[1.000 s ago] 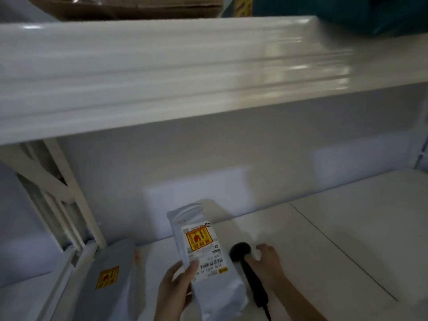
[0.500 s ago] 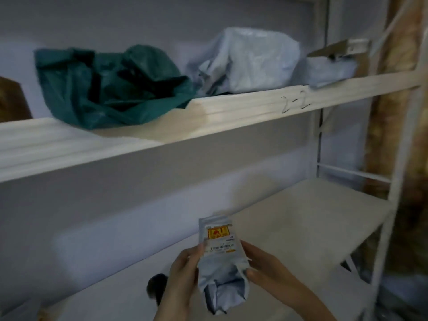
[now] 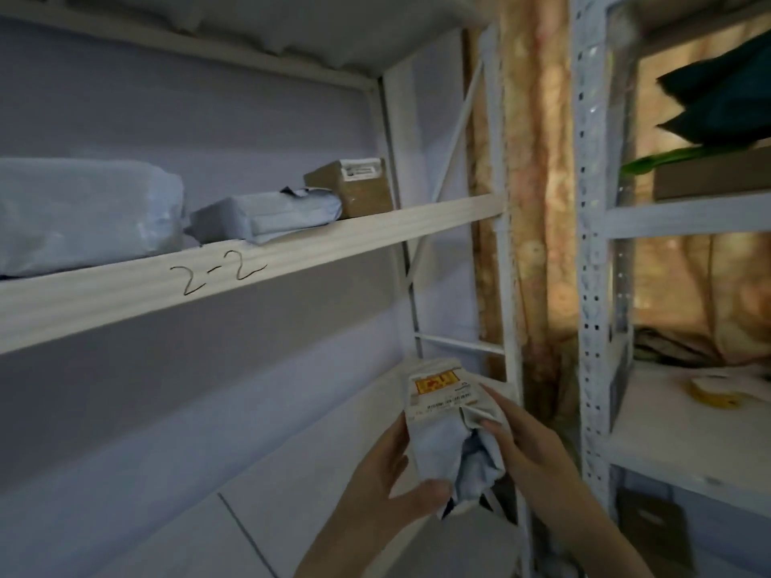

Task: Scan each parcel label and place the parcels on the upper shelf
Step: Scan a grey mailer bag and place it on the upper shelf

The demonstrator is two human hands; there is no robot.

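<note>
Grey-white plastic mailer parcel [image 3: 448, 435], soft and creased, held upright between both hands above the lower shelf board [image 3: 233, 531] of a white metal rack. Left hand [image 3: 386, 490]: fingers wrapped behind the parcel's left edge, thumb pressed across its lower front. Right hand [image 3: 527, 448]: fingers curled round the parcel's right side, fingertips on the folded flap near mid-height. White shipping label [image 3: 442, 390] with a yellow and red block faces the camera on the parcel's upper part; its print is blurred and unreadable.

Upper shelf [image 3: 292, 252], above and to the left of the hands, well apart from the held parcel: its white front rail bears the handwritten mark "2-2" [image 3: 217, 272]. On it, from left to right: a large pale blue plastic-wrapped parcel [image 3: 83, 210]; a flatter pale blue mailer [image 3: 267, 214] lying just beside it; a brown cardboard box [image 3: 354, 185] with a white label, touching the flat mailer's far end and standing against the white rack upright [image 3: 392, 160].

To the right, a perforated white metal post [image 3: 590, 244] of a second rack; its shelves carry a dark green bag [image 3: 721, 98] above a brown box [image 3: 709, 177] and, lower, a yellow and white item [image 3: 713, 392] too blurred to identify. Patterned brownish curtain [image 3: 534, 160] hangs between the two racks.
</note>
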